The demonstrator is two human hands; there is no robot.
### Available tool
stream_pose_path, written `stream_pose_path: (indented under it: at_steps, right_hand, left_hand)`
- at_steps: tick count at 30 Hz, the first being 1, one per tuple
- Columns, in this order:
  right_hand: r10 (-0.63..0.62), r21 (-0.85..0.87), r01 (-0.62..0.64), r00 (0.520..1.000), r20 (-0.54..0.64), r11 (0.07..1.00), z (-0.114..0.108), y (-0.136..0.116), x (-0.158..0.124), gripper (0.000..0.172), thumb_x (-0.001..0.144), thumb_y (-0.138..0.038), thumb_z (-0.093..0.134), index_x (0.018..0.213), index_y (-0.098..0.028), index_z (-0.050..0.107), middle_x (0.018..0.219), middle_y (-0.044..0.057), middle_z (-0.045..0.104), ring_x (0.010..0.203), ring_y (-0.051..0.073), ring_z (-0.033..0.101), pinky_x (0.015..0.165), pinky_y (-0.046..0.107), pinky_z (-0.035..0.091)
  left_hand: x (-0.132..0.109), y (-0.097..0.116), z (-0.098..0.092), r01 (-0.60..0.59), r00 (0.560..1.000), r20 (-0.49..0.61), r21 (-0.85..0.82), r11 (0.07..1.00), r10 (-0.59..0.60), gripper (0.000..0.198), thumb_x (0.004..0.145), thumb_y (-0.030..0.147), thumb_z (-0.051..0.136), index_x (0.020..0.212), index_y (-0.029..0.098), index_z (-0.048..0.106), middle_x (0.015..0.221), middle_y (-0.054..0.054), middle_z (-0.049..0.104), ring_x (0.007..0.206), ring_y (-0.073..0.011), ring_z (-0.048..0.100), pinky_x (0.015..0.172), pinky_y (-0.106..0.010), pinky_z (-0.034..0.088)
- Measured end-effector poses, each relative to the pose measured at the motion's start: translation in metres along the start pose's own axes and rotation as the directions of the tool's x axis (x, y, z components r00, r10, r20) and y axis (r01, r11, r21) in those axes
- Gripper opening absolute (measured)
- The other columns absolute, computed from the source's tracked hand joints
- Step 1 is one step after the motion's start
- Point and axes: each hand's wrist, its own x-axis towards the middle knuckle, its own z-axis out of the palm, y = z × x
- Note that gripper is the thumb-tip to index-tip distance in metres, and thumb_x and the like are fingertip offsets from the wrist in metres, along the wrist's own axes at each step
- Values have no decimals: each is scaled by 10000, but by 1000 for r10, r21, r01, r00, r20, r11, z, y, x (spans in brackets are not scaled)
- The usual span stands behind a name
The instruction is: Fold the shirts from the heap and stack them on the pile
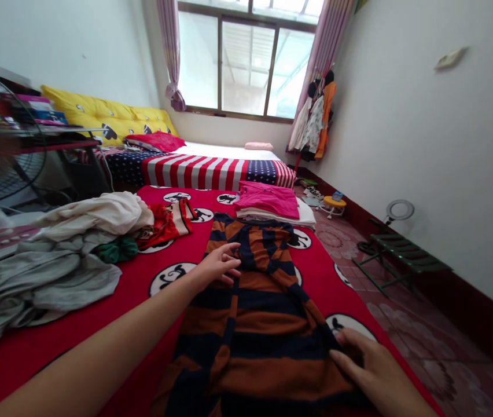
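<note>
Striped navy and orange shirt (pixel 246 341) lies spread flat on the red bedspread (pixel 320 284). Your left hand (pixel 218 263) rests open on its upper side, your right hand (pixel 372 370) lies open on its lower edge; both hold nothing, smoothing the cloth.

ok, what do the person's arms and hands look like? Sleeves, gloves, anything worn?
The left hand and right hand are bare: no gloves, rings or bracelets in view. The left forearm is bare too, with no sleeve or watch up to the frame edge. The right arm is cut off near the wrist, so its sleeve can't be seen.
</note>
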Motion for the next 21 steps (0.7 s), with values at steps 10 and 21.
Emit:
stream_pose_path:
  at_steps: [10,21]
  right_hand:
    - [-82,370,55,995,58,927,-1,-69,-21,302,835,-485,548,911,-200,615,794,23,653,738,170,628,667,219,506]
    - [-448,186,434,893,44,882,10,-109,-24,258,767,-242,586,1000,-253,696,948,33,738,825,166,689,692,169,513]
  left_hand:
    - [50,9,21,-108,941,-204,574,812,269,311,641,300,750,922,166,730,650,-31,643,597,-173,622,501,-222,448]
    - [47,34,4,-353,836,-295,354,866,462,284,777,310,562,960,148,707,685,-21,654,557,-117,572,482,-186,426]
